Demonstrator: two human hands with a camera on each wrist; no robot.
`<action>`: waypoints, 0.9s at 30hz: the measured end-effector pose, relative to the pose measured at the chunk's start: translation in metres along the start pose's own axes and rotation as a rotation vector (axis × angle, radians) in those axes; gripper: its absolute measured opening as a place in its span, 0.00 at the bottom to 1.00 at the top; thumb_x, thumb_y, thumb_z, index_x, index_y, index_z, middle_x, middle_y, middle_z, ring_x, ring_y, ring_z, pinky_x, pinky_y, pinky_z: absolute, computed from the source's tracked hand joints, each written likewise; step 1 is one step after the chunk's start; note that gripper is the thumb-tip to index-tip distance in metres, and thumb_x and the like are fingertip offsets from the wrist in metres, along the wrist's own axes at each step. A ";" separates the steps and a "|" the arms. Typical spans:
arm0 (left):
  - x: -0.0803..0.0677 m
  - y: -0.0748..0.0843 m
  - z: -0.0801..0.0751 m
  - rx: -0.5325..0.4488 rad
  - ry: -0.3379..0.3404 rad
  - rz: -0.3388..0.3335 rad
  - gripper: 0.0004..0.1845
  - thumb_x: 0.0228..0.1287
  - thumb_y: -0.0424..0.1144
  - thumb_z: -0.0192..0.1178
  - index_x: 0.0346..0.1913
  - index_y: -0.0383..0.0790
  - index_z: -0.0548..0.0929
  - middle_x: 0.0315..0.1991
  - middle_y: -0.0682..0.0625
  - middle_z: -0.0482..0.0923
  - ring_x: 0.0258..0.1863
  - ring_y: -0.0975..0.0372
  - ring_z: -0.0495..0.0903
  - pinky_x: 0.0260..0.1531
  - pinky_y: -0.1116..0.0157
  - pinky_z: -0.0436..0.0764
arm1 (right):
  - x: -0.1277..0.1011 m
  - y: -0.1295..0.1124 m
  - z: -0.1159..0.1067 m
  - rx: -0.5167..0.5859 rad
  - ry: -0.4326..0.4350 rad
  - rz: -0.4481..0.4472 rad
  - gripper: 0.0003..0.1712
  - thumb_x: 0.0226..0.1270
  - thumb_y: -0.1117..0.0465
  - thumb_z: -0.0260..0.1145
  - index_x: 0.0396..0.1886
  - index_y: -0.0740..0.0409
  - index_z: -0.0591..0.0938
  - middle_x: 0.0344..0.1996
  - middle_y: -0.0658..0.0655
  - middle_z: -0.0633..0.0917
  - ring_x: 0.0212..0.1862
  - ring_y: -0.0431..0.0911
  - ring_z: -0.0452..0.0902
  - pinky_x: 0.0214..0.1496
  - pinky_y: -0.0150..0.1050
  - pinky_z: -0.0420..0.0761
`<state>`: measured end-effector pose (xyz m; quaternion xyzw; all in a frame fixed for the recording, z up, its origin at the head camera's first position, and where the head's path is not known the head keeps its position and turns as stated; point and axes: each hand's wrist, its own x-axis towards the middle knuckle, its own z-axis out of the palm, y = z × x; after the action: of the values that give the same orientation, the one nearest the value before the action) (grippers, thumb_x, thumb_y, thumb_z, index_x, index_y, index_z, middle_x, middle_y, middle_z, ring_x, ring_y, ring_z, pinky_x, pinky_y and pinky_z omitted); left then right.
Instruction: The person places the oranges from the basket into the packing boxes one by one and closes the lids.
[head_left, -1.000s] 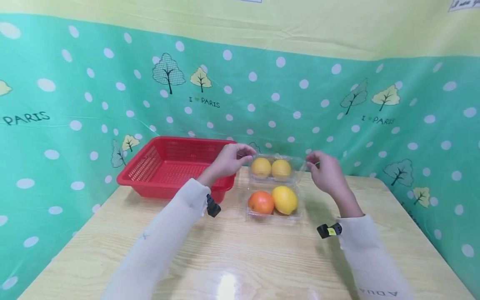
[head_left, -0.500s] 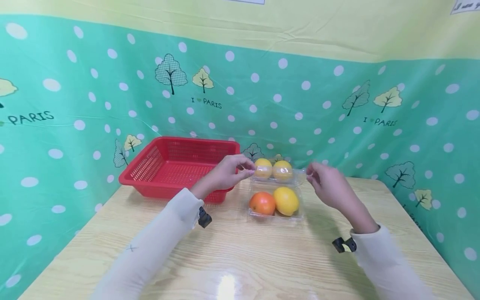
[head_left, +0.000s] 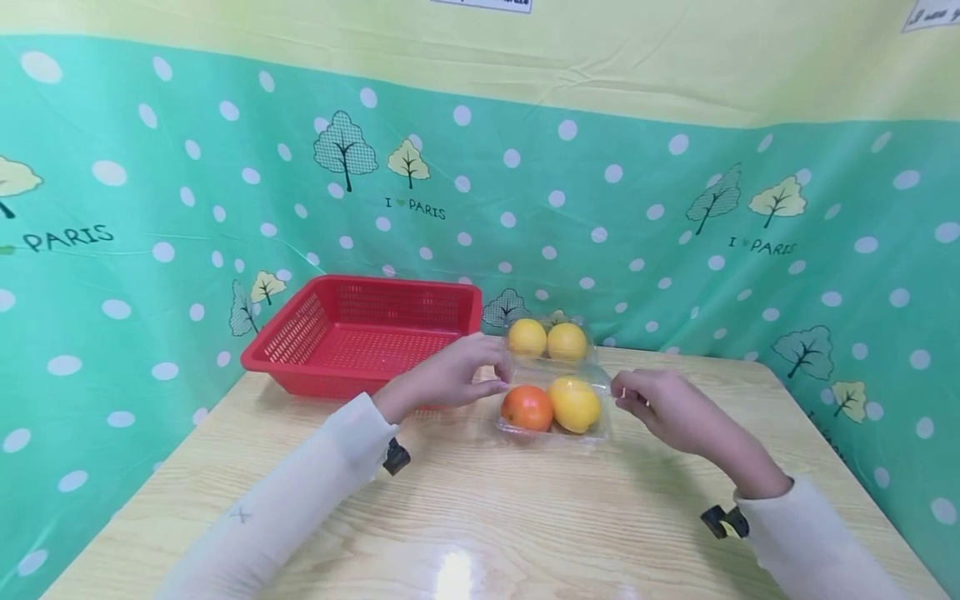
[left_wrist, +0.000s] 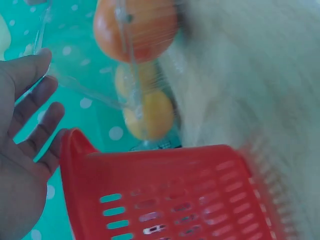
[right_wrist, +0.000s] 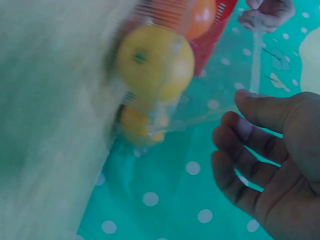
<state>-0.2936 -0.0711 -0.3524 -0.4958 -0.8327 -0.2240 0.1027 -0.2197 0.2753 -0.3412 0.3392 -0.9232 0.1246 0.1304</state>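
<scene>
Basket (head_left: 360, 333) noted left of clamshell (head_left: 553, 392), which sits mid-table holding four fruits. Lid edge pinched by left hand (head_left: 450, 379) and right hand (head_left: 660, 404). Risk judged: uneven closing could catch fruit and tip clamshell.

Both wrist views are motion-blurred, and the clear box's lid (head_left: 558, 371) is barely discernible.
</scene>
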 end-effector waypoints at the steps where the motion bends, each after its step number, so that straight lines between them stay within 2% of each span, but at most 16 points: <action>1: -0.002 0.000 0.002 0.015 -0.007 0.014 0.05 0.63 0.38 0.73 0.39 0.48 0.86 0.40 0.61 0.83 0.46 0.66 0.76 0.53 0.63 0.75 | -0.002 0.000 0.003 -0.016 0.003 -0.016 0.13 0.64 0.72 0.72 0.39 0.50 0.83 0.32 0.45 0.86 0.33 0.37 0.80 0.34 0.36 0.83; 6: -0.013 0.003 0.012 0.092 -0.041 0.064 0.05 0.63 0.39 0.73 0.41 0.48 0.89 0.39 0.60 0.86 0.45 0.64 0.77 0.49 0.63 0.75 | -0.014 0.001 0.018 -0.112 0.056 -0.097 0.15 0.58 0.72 0.76 0.38 0.49 0.84 0.30 0.44 0.85 0.32 0.36 0.81 0.33 0.35 0.83; 10: -0.019 0.005 0.019 0.214 -0.033 0.121 0.05 0.62 0.39 0.73 0.40 0.51 0.90 0.40 0.60 0.86 0.44 0.63 0.76 0.45 0.64 0.74 | -0.020 0.001 0.029 -0.149 0.096 -0.158 0.16 0.54 0.71 0.78 0.37 0.50 0.84 0.28 0.44 0.84 0.30 0.37 0.81 0.31 0.34 0.83; 14: -0.021 0.009 0.024 0.337 -0.022 0.185 0.06 0.61 0.40 0.74 0.41 0.52 0.90 0.40 0.58 0.87 0.43 0.61 0.76 0.41 0.65 0.73 | -0.024 0.003 0.037 -0.167 0.092 -0.191 0.16 0.54 0.70 0.79 0.37 0.49 0.84 0.26 0.44 0.84 0.28 0.37 0.80 0.29 0.32 0.82; 21: -0.022 0.015 0.028 0.502 -0.073 0.225 0.08 0.61 0.45 0.74 0.43 0.52 0.90 0.41 0.57 0.87 0.43 0.61 0.78 0.46 0.64 0.75 | -0.027 0.006 0.041 -0.171 0.067 -0.209 0.12 0.56 0.67 0.79 0.38 0.50 0.86 0.25 0.43 0.82 0.26 0.35 0.75 0.27 0.32 0.78; 27: -0.021 0.018 0.033 0.645 -0.102 0.271 0.11 0.63 0.49 0.70 0.45 0.51 0.88 0.42 0.57 0.87 0.42 0.61 0.78 0.45 0.63 0.77 | -0.025 0.007 0.041 -0.176 0.109 -0.252 0.11 0.54 0.60 0.81 0.35 0.49 0.88 0.27 0.43 0.80 0.28 0.35 0.71 0.27 0.31 0.75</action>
<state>-0.2662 -0.0648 -0.3848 -0.5545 -0.7913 0.0912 0.2411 -0.2121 0.2823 -0.3892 0.4325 -0.8722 0.0440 0.2242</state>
